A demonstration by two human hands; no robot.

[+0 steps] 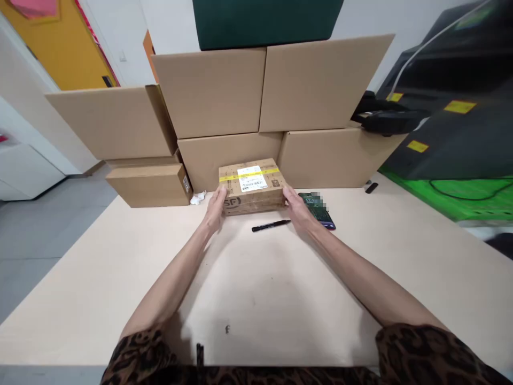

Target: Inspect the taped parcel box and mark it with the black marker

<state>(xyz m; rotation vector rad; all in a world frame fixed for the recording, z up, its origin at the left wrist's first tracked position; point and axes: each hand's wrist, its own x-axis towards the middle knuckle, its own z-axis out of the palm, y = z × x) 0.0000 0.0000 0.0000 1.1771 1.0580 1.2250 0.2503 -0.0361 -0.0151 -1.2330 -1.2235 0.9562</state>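
Between my two hands is a small brown cardboard box [256, 200] with yellow tape, a white shipping label and dark "SF" print on its front. My left hand [217, 206] grips its left end, and my right hand [295, 205] grips its right end. The far fingers of both hands are partly hidden by the box. Just in front of the box lies a black pen [271, 225], close to my right wrist. A phone [324, 218] with a green picture on its screen rests to the right of my right hand.
Large cardboard boxes [228, 96] are stacked along the table's back, topped by a dark green box [266, 21]. A smaller carton [150, 187] stands at the left, with crumpled white tissue [197, 198] beside it. A black headset-like device [390, 120] sits on the right boxes. A small black object [372, 187] lies nearby.
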